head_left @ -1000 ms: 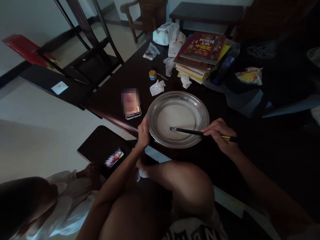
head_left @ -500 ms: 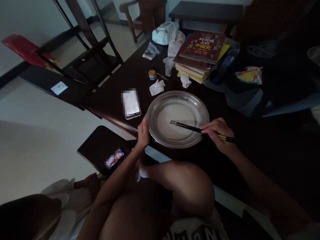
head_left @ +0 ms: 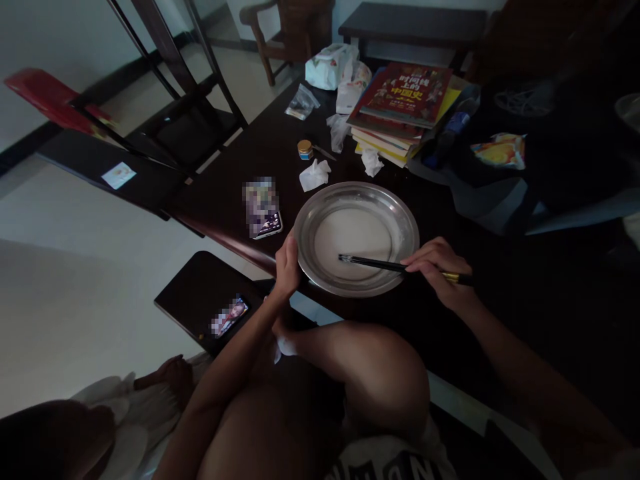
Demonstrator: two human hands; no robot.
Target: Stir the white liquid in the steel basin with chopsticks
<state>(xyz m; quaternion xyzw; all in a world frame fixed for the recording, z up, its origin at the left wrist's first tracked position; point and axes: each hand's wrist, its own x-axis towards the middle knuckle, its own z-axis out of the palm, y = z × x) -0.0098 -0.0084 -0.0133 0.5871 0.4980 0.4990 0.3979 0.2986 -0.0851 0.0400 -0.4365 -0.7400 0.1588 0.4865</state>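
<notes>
Chopsticks (head_left: 373,263) pinched by right fingers (head_left: 425,263) over plate (head_left: 407,220) — phone (head_left: 264,212), tissue (head_left: 315,175) beside.

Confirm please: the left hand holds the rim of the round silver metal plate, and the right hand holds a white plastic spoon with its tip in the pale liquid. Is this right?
Not quite. In the head view the right hand holds dark chopsticks with a gold band, not a spoon. The rest stands: the left hand holds the rim of the round silver metal plate, and the tips rest in the pale liquid.

one metal plate (head_left: 406,220), two chopsticks (head_left: 373,263), two phones (head_left: 263,212), two hands (head_left: 289,267)
</notes>
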